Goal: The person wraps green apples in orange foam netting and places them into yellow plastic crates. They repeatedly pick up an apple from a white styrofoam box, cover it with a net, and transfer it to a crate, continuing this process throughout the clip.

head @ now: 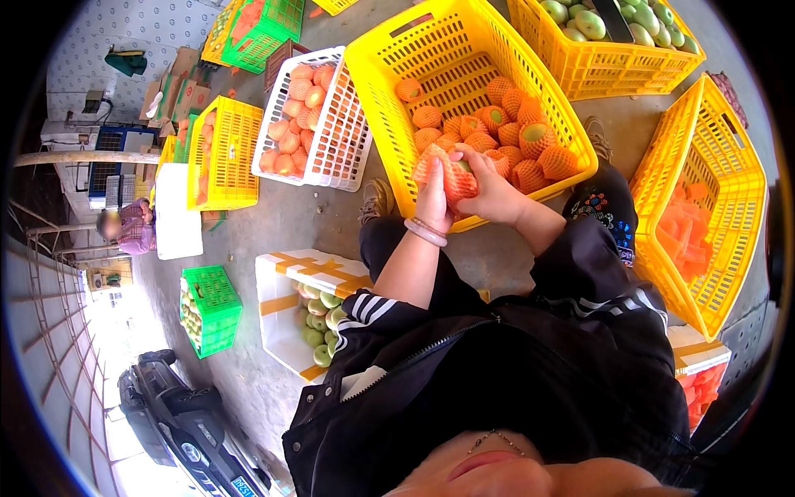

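Note:
Both my hands meet over the near edge of a large yellow plastic crate [463,62]. An orange foam net sleeve [458,180] is between them, with a bit of green fruit showing beside my right fingers. My left hand [435,192], a pale bangle at its wrist, grips the sleeve from the left side. On the other side my right hand [490,189] closes around the fruit and net. Below them, in the crate, lie several green fruits in orange foam nets [537,140], heaped towards the near and right sides.
A white crate [357,140] of netted fruit stands left. A foam box [279,310] holds bare green fruit. At right, a yellow crate [739,180] contains loose orange nets [680,239]. Green mangoes [590,23] fill another crate. A person [133,227] and a vehicle [192,435] are farther left.

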`<state>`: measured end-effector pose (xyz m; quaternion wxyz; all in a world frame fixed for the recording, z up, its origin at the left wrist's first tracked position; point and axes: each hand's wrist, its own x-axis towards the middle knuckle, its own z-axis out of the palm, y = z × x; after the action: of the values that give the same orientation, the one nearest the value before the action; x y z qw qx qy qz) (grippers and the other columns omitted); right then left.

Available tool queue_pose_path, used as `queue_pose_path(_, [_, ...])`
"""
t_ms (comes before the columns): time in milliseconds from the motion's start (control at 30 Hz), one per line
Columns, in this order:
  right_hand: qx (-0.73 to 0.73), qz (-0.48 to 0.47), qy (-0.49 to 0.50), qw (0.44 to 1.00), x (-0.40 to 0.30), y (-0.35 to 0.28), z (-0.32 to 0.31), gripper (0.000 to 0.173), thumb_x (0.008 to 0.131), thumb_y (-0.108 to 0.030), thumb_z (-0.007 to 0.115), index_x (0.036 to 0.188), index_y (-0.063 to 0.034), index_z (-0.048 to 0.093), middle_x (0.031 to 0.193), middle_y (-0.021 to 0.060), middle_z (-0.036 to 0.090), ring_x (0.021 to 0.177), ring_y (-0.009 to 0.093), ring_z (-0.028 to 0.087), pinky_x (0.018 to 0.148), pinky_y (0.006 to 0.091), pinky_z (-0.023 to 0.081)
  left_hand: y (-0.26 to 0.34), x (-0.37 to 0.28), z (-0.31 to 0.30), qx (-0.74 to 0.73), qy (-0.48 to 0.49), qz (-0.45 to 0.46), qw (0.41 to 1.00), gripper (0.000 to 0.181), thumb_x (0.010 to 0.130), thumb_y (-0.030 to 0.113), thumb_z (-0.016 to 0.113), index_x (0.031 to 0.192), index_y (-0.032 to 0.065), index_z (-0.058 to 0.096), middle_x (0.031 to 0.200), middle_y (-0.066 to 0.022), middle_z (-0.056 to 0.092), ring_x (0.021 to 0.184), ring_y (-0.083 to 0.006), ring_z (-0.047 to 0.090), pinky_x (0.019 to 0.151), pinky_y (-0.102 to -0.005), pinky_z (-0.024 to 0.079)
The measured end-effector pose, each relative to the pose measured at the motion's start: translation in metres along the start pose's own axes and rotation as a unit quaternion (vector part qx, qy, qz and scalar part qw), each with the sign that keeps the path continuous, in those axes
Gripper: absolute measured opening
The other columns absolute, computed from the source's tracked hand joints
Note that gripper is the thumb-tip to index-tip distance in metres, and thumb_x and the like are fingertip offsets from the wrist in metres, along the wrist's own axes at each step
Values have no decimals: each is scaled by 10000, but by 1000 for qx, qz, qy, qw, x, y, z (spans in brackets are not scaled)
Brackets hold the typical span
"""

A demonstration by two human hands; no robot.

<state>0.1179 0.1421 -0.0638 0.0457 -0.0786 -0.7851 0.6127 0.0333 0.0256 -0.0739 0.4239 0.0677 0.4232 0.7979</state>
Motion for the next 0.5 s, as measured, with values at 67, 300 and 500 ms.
queue_pose_path(67, [-56, 4, -14, 998, 1, 5, -1, 786, 809, -359, 715, 1384, -16, 304, 1419, 166, 319, 1356, 303, 250, 1114, 373, 216, 0, 4, -5, 15, 3, 6, 1000, 459, 983, 450, 393, 1129, 38, 532, 1182, -142, 572, 1076, -264, 580, 931, -398, 482])
queue_pose_path(300, [266, 96, -68, 957, 5, -19, -33, 849, 813, -433, 705, 1387, 54, 312, 1293, 154, 487, 1195, 219, 478, 990, 304, 392, -2, 3, -9, 158, -23, -8, 987, 519, 957, 484, 444, 1188, 27, 530, 1169, -106, 583, 1051, -204, 584, 940, -353, 473])
queue_pose_path(500, [156, 53, -58, 985, 5, -5, -14, 490, 777, -348, 766, 1049, 32, 619, 958, 100, 669, 894, 141, 609, 819, 291, 477, -8, -9, -2, 59, -110, -136, 983, 888, 820, 720, 404, 1393, 45, 336, 1355, -111, 449, 1242, -220, 466, 1033, -376, 402])
